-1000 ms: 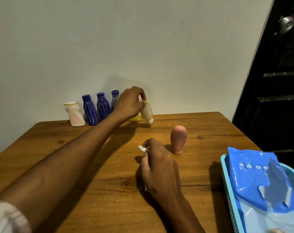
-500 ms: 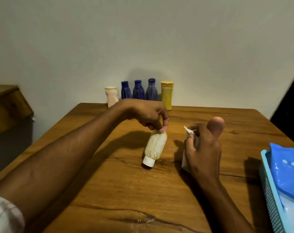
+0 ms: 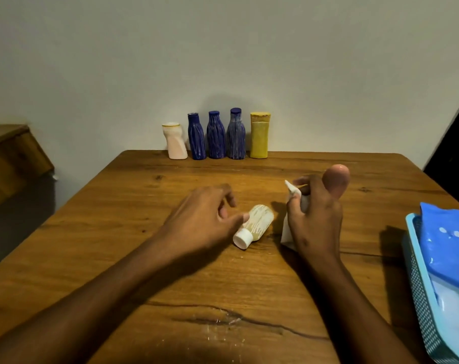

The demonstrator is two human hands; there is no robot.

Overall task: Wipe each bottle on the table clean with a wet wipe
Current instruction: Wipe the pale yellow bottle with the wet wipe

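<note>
Working over the broad grained wooden table (image 3: 97, 261), I am aiming to steady the small cream ribbed plastic bottle with a white cap (image 3: 255, 225), lying between my hands, before wiping along its grooves. My left hand (image 3: 202, 222) is loosely curled, thumb tip touching it, gripping nothing. My right hand (image 3: 314, 216) is clutching the crumpled white wet wipe (image 3: 289, 229).

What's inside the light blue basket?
The light blue basket holds a blue wet wipe pack sticking up over its rim. Anything underneath the pack is covered, and the frame edge crops the basket.
</note>
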